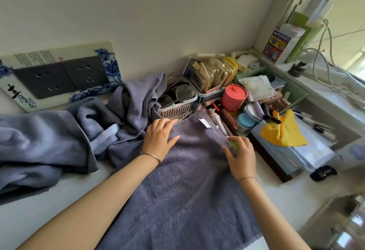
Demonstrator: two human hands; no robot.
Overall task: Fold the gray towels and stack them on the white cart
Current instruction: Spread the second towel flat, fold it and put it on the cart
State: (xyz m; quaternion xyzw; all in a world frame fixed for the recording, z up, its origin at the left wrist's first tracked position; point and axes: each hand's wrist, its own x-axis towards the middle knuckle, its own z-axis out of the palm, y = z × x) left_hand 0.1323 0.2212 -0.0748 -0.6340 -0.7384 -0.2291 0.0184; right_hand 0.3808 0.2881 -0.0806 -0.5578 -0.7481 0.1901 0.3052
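the gray towel [183, 190] is lying flat along the white surface [39, 210], its near end running off the bottom of the view. the left hand [160, 137] is pressing with straight fingers on the far left corner, likely pinning the cloth smooth. the right hand [240, 154] is pinching the far right edge, thumb on top, probably squaring it for a fold. beyond, the crumpled towels [59, 141] are waiting in a heap beside the cluttered baskets [177, 107].

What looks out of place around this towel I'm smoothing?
The spread towel does not lie flat: its far right corner rides up over clutter. Behind it, a crumpled towel drapes onto the basket of glasses.
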